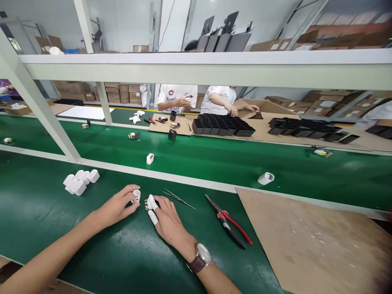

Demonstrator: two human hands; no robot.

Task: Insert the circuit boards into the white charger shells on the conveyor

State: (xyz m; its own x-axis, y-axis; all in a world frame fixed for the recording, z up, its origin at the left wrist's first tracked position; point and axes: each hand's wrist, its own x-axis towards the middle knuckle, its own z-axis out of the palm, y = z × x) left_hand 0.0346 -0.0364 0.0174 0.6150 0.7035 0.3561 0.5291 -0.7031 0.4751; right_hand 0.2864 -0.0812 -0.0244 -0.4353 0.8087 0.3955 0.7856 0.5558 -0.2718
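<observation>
My left hand (122,205) grips a white plastic casing (137,196) between thumb and fingers, its open end turned to the right. Just to the right, my right hand (167,218), with white finger cots on two digits, pinches a small electronic part (146,204) with metallic bits showing. Most of that part is hidden by the fingers. A narrow gap separates the casing and the part. Metal tweezers (180,199) lie beyond my right hand. Long-nose pliers (226,220) with red and black handles rest farther right.
Several white casings (79,188) stand grouped at left. Cardboard (306,241) covers the bench at right. Past a pale rail (183,179), a green conveyor belt (208,159) carries white casings (150,159) and circuit boards (133,136). Opposite, people work beside black casings (220,126).
</observation>
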